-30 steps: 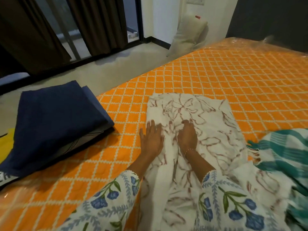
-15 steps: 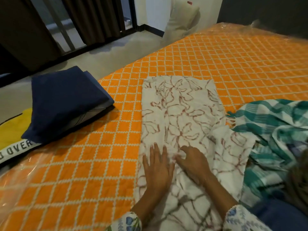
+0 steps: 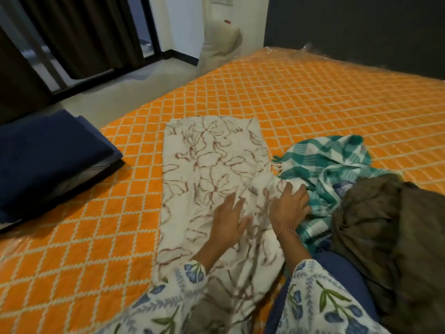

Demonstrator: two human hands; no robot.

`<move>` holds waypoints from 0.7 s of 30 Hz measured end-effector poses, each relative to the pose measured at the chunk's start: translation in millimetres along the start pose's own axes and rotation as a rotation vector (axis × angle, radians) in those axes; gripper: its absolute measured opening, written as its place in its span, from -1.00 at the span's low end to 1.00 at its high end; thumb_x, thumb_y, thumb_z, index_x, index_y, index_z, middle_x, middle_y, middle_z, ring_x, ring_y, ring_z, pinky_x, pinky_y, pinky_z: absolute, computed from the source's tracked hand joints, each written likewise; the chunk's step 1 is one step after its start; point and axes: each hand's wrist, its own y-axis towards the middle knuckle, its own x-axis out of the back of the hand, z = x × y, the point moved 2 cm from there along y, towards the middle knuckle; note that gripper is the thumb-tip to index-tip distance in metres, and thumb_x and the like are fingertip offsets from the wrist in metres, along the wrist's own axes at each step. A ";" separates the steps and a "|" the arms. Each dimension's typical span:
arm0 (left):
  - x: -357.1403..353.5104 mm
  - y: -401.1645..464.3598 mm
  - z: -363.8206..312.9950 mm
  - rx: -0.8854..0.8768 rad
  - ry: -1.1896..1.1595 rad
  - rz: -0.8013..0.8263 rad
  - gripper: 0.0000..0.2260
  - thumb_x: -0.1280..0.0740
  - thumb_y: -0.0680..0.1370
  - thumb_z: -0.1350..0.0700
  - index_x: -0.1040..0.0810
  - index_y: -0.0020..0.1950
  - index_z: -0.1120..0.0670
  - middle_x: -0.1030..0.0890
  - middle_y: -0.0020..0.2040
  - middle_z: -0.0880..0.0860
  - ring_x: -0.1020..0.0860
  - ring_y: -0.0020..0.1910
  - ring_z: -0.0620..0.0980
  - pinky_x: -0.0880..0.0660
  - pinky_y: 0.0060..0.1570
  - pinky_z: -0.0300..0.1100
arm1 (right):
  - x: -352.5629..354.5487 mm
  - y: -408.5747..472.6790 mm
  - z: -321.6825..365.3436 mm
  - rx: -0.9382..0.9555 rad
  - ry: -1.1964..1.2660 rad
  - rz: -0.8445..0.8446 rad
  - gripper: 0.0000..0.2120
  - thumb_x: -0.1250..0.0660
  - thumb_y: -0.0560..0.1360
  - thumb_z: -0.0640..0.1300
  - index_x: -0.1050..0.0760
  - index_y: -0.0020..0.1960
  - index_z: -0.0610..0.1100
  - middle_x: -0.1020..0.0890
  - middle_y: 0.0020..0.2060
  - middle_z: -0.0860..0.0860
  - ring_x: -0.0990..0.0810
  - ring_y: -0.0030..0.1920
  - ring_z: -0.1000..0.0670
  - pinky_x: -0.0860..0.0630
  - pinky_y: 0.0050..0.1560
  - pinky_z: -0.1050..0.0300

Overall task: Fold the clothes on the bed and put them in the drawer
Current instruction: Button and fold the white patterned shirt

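**Two hands on the printed cloth, fold not yet made**

Two hands are working the white cloth (image 3: pixel 212 169) with the brown line print, which lies in a long strip on the orange bed (image 3: pixel 313 104), running from the near edge toward the far side. From my remote seat I read the left hand (image 3: pixel 227 221) as released: fingers straight and spread, lying flat on the cloth near its middle. The right hand (image 3: pixel 290 207) sits just beside it at the cloth's right edge, where the fabric bunches up; its fingers bend over that bunched edge, but I cannot tell whether they grasp it or only press on it.

Touching that same edge is a rumpled green checked cloth (image 3: pixel 332 165), and near right of it a dark brown garment (image 3: pixel 385 225), both unfolded. A folded navy pile (image 3: pixel 48 153) rests on the far left side of the bed, well apart. No drawer is in view.

My worry is the right edge. The checked cloth's fringe lies against the white cloth, so lifting that side for a fold could drag the fringe along or trap it inside. The bunched patch under the right hand, if not flattened first, would likely leave a lumpy, crooked fold. The near end hangs toward my lap and may slide off the bed.
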 end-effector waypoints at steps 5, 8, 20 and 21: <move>-13.7 49.1 -50.6 0.116 -0.545 0.075 -0.67 -0.23 0.62 0.09 -0.45 0.35 0.17 -0.49 0.33 0.13 -0.43 0.32 0.06 -0.31 0.27 -0.21 | 3.3 15.6 -6.4 -0.048 0.047 0.052 -0.74 -0.21 0.53 -0.30 -0.49 0.18 -0.12 -0.51 0.19 -0.19 -0.31 0.35 -0.19 -0.19 0.26 -0.11; -6.6 64.8 -55.0 0.308 -0.865 0.144 -0.76 -0.25 0.60 0.03 -0.54 0.16 0.14 -0.59 0.08 0.10 -0.55 0.06 0.01 -0.47 -0.04 -0.25 | -0.1 16.9 -2.5 0.121 0.200 -0.032 -0.76 -0.19 0.50 -0.34 -0.57 0.03 -0.15 -0.62 -0.01 -0.19 -0.53 0.12 -0.23 -0.40 0.10 -0.08; 32.6 43.2 -12.8 0.541 -1.382 0.202 -0.46 -0.11 0.52 -0.33 -0.51 0.17 0.09 -0.57 0.04 0.09 -0.55 -0.04 0.05 -0.45 -0.07 -0.06 | -4.1 -32.3 33.0 0.270 0.756 -0.087 -0.69 -0.27 0.53 -0.32 -0.49 0.25 -0.18 -0.63 -0.07 -0.15 -0.57 -0.05 -0.15 -0.48 -0.04 0.06; 40.4 36.5 -0.3 0.538 -1.437 0.179 -0.42 -0.10 0.50 -0.36 -0.52 0.16 0.10 -0.57 0.01 0.10 -0.55 -0.08 0.06 -0.44 -0.09 -0.06 | -3.1 -46.9 44.0 0.366 0.765 -0.099 -0.72 -0.26 0.53 -0.33 -0.51 0.22 -0.19 -0.63 -0.05 -0.15 -0.57 -0.04 -0.12 -0.47 -0.01 0.12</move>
